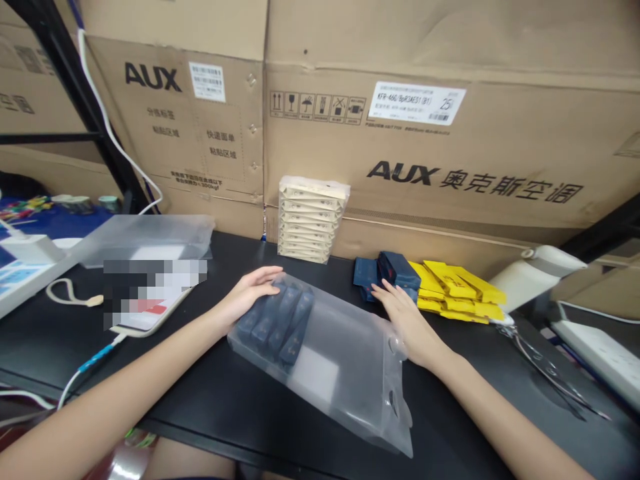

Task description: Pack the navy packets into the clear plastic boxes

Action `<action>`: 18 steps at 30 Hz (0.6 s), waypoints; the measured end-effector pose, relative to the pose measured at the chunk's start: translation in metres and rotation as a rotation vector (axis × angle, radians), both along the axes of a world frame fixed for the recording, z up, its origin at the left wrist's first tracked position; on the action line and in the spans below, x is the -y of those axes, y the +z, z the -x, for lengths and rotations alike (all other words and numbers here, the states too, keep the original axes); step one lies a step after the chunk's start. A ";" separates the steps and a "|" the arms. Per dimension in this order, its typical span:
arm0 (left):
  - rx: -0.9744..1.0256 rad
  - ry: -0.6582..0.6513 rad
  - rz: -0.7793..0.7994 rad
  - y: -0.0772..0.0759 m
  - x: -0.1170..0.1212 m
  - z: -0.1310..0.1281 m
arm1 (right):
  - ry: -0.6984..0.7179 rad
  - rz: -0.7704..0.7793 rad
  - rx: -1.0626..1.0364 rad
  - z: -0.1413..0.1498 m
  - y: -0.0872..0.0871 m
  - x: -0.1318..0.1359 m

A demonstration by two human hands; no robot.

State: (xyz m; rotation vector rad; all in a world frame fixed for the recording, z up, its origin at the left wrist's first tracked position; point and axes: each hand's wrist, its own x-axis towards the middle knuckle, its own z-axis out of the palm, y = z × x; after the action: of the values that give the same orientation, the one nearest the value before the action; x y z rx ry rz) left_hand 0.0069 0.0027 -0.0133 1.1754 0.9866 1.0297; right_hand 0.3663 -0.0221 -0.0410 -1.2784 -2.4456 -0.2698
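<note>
A frosted clear plastic bag (350, 353) lies slantwise on the black table before me. Several navy-blue packets (275, 323) stand in a row inside its left end. My left hand (253, 293) is closed at the bag's far left corner, beside those packets. My right hand (407, 320) stretches past the bag's right end, fingers extended, with the fingertips at a small heap of loose navy packets (395, 270). Whether they touch the packets is hard to tell. Against these lies a pile of yellow packets (453, 287).
A filled bag of cream packets (313, 220) leans on the large cardboard boxes (425, 147) behind. To the left are a charging phone (160, 310), another clear bag (150, 233) and a power strip (25, 280). A white bottle (530, 280) and eyeglasses (545, 373) lie at the right.
</note>
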 end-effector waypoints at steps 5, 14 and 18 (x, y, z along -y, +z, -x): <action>-0.064 -0.048 0.019 0.003 0.004 -0.002 | -0.009 -0.108 -0.176 -0.003 -0.011 -0.008; -0.098 -0.040 -0.005 0.001 0.004 -0.002 | -0.014 -0.163 -0.290 -0.002 -0.002 0.002; -0.091 -0.038 -0.010 0.001 0.005 -0.002 | -0.030 -0.144 -0.240 -0.002 -0.005 0.000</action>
State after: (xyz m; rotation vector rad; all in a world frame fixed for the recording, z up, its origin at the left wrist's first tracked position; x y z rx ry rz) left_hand 0.0088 -0.0025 -0.0125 1.2539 1.0276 0.9594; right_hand 0.3682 -0.0223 -0.0457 -1.2108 -2.1665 -0.2776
